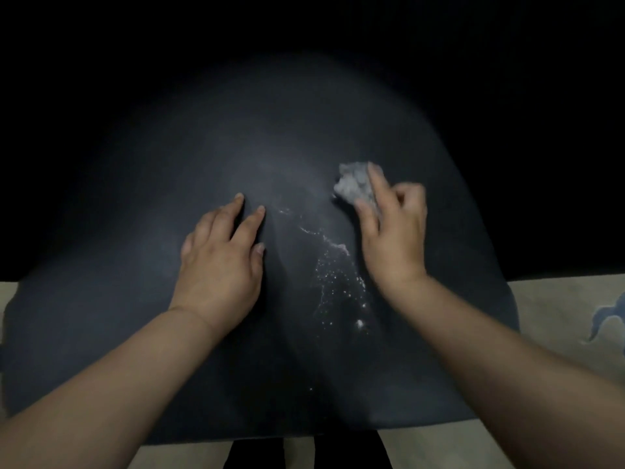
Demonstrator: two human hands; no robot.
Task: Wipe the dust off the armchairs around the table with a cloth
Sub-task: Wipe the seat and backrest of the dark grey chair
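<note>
Two bare hands are reaching out over a dark, smooth, rounded armchair surface (pixel 169 198) that is filling most of the head view. The left hand (pixel 220 262) is lying palm down on the dark upholstery just left of centre, its fingers (pixel 233 211) stretched out nearly straight and spread a little, the tips touching the surface and holding nothing. The right hand (pixel 394 238) is sitting to the right and slightly farther away, gripping a small crumpled pale grey cloth (pixel 353 184); the index finger is lying straight over the top of the wad, the thumb is pressing against its near side, and the remaining fingers are curling in behind it. The cloth is pressing against the armchair at the far right of the lit area, just beyond the fingertips.

Between the two hands, a trail of pale dust specks and streaks (pixel 338 275) is running across the dark surface, from near the left fingertips down toward the near right. The far part of the armchair is fading into darkness. Along the near and side edges, a light beige floor (pixel 558 316) is showing, with a blue cloud-like pattern (pixel 608 316) at the right edge. Dark trouser legs (pixel 304 451) are showing at the bottom centre.
</note>
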